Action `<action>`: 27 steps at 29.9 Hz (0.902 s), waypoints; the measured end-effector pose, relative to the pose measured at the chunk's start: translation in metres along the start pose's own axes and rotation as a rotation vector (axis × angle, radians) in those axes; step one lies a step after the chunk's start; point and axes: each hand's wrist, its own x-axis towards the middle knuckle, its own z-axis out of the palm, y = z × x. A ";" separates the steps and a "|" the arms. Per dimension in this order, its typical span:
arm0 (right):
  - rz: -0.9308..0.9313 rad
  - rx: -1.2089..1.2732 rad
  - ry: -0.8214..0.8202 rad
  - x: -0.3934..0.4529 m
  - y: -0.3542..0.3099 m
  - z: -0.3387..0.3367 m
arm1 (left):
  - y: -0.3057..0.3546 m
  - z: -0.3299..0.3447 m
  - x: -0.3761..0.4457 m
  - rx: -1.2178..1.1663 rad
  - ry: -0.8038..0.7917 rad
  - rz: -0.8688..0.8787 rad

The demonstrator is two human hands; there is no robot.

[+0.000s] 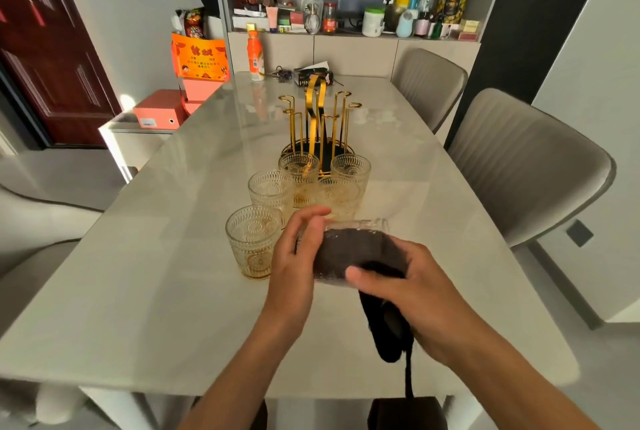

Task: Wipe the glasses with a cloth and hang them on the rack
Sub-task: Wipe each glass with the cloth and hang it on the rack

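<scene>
The left hand (298, 256) held a glass (349, 253) on its side above the table (156, 291). The right hand (408, 294) pushed a dark cloth (360, 249) into it. Five more glasses (254, 242) stood near the gold rack (317, 117).

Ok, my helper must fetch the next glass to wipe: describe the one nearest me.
On the pale table, find the gold rack; glasses cluster before it. The nearest glass stands upright, alone at the cluster's front left, beside the left hand.
</scene>
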 end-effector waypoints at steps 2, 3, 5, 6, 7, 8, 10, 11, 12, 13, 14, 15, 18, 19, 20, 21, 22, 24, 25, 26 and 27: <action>0.152 0.371 0.014 -0.004 0.003 0.002 | -0.004 -0.003 -0.013 -0.006 0.049 0.315; 0.148 0.365 -0.024 -0.005 0.004 0.000 | -0.006 -0.003 -0.012 0.009 0.057 0.342; 0.053 0.067 -0.122 -0.006 -0.003 0.001 | 0.002 -0.001 -0.001 0.036 0.059 0.137; -0.014 -0.103 -0.129 -0.005 -0.006 0.002 | 0.009 0.001 0.008 0.053 0.013 -0.062; -0.070 -0.189 -0.127 -0.003 -0.008 0.000 | 0.012 0.001 0.014 0.063 -0.050 -0.232; -0.078 -0.168 -0.101 -0.002 -0.007 0.001 | 0.014 0.001 0.014 0.059 -0.067 -0.291; 0.013 0.114 -0.039 -0.001 -0.004 0.002 | 0.013 0.003 0.008 0.003 0.024 -0.043; 0.103 0.349 0.006 -0.001 -0.004 0.004 | 0.009 0.003 0.001 -0.029 0.077 0.168; 0.151 0.484 0.026 -0.004 -0.003 0.006 | 0.006 0.002 -0.005 -0.009 0.087 0.323; 0.142 0.507 0.005 -0.006 -0.004 0.007 | 0.002 0.001 -0.007 0.025 0.081 0.392; 0.100 0.426 -0.044 -0.006 -0.007 0.007 | 0.002 -0.001 -0.004 0.050 0.076 0.369; 0.026 0.232 -0.098 -0.004 -0.011 0.006 | 0.005 0.000 0.003 0.076 0.083 0.252; -0.176 -0.360 -0.098 0.002 -0.013 0.005 | 0.017 -0.001 0.026 0.106 -0.076 -0.315; -0.178 -0.347 -0.072 0.002 -0.011 0.004 | 0.017 -0.002 0.025 0.072 -0.102 -0.367; -0.117 -0.214 -0.044 0.002 -0.008 0.004 | 0.014 -0.003 0.023 0.027 -0.089 -0.279; -0.021 0.018 -0.027 0.001 -0.007 0.006 | 0.009 -0.003 0.019 -0.015 -0.040 -0.084; 0.068 0.215 -0.023 -0.001 -0.005 0.007 | 0.007 -0.003 0.011 -0.060 -0.008 0.100; 0.079 0.329 -0.046 -0.005 0.000 0.009 | 0.006 -0.005 0.003 -0.073 0.020 0.240; 0.036 0.222 -0.085 -0.005 0.002 0.010 | 0.009 -0.005 0.008 -0.028 0.024 0.192; -0.020 0.054 -0.121 -0.005 0.002 0.012 | 0.012 -0.003 0.013 0.044 0.013 0.092; -0.076 -0.116 -0.129 -0.003 0.002 0.014 | 0.016 -0.002 0.020 0.125 -0.032 -0.042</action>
